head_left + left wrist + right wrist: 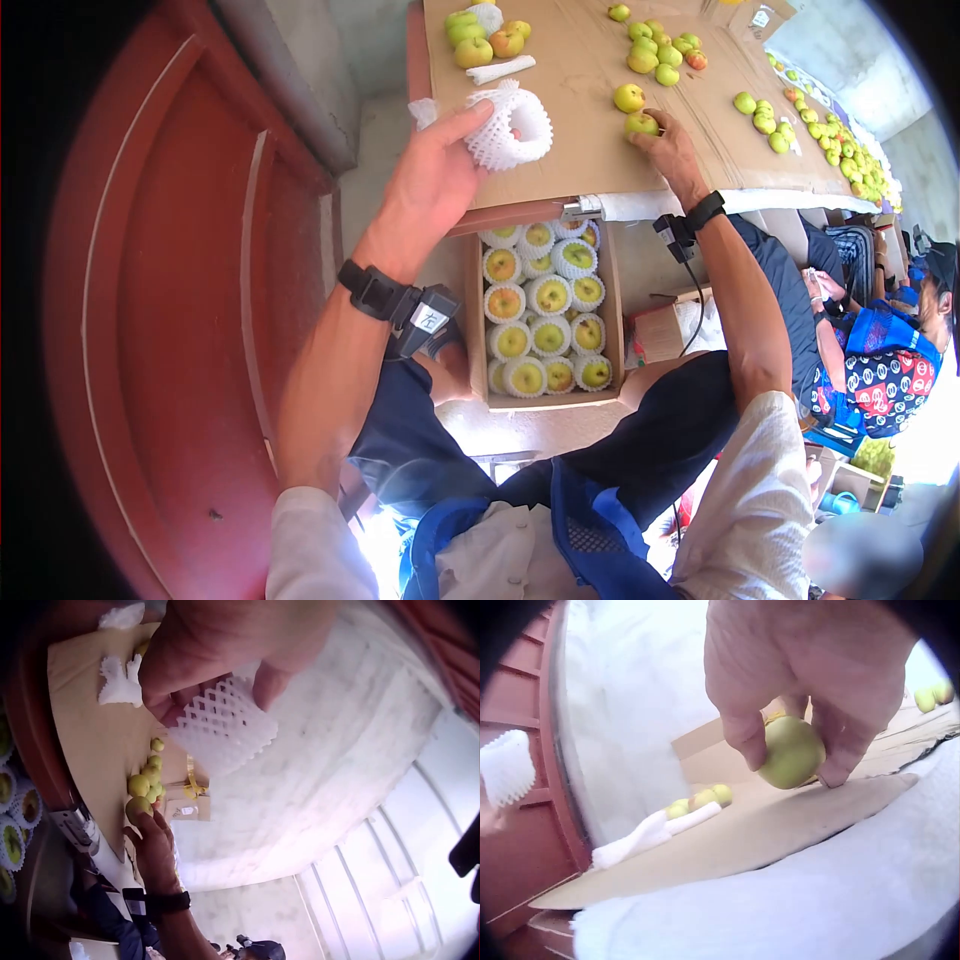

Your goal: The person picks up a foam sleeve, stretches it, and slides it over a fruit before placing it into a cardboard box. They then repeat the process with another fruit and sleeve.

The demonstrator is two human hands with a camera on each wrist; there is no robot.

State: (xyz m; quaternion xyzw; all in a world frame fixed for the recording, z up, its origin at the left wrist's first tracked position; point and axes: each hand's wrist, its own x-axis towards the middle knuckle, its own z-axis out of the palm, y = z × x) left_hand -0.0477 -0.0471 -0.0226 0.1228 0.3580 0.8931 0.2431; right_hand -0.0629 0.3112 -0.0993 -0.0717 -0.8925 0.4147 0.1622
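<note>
- Right hand [672,150] grips an apple [791,756], its sides between thumb and fingers, over cardboard [575,160]; probably firm, smooth, easily bruised: cup it gently.
- Nine o'clock from it, the left hand [440,165] holds a foam net [488,145], likely feather-light, stretchy; best spread at its rim.
- Seven o'clock: boxed, netted apples [551,295].

Red panelled door [200,300] at left, grey wall [308,70] beside it; person [890,385] in dark cap [942,266] at far right.
</note>
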